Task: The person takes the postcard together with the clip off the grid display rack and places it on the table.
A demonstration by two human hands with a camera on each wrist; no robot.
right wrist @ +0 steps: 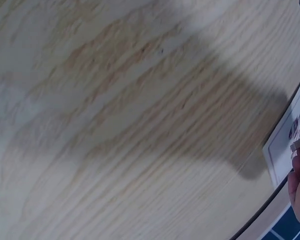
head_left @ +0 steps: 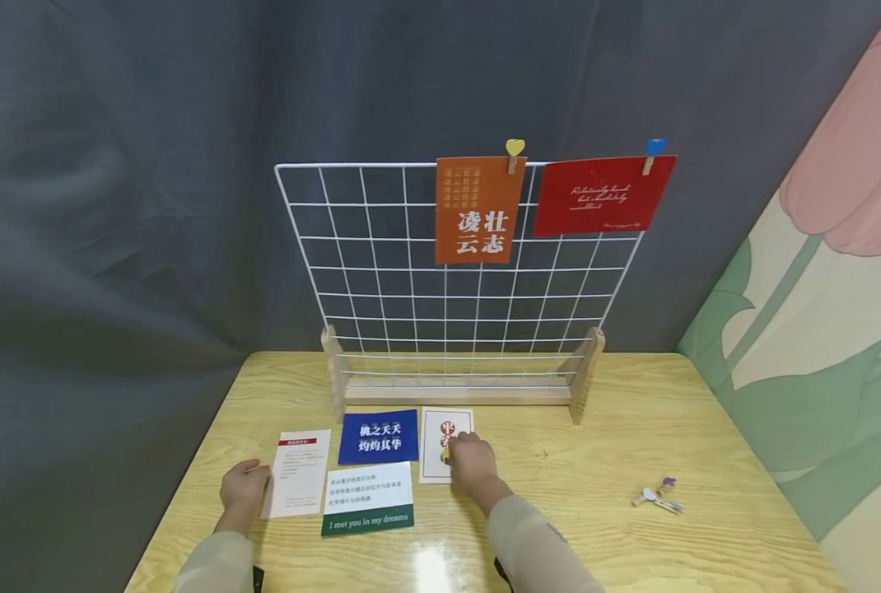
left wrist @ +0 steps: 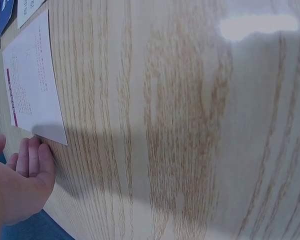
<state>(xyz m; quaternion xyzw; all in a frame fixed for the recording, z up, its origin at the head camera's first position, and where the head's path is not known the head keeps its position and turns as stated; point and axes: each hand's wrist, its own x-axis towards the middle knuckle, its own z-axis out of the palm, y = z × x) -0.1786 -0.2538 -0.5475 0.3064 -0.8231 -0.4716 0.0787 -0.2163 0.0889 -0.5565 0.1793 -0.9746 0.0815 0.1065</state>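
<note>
My right hand (head_left: 473, 463) pinches a small wooden clip (right wrist: 298, 145) over the white card with red and yellow print (head_left: 433, 469). In the right wrist view only part of that hand shows, at the right edge. My left hand (head_left: 244, 483) lies beside the white card with a red strip (head_left: 300, 473), its fingertips right at the card's edge and its fingers loosely bent. Between the hands lie a blue card (head_left: 379, 457) and a white-and-green card (head_left: 370, 494).
Behind the cards stands a white wire grid (head_left: 411, 284) on a wooden base (head_left: 455, 395). An orange card (head_left: 470, 193) hangs from it by a yellow heart clip (head_left: 515, 150), a red card (head_left: 596, 202) by a blue heart clip (head_left: 655, 148). Several loose clips (head_left: 659, 498) lie at the right.
</note>
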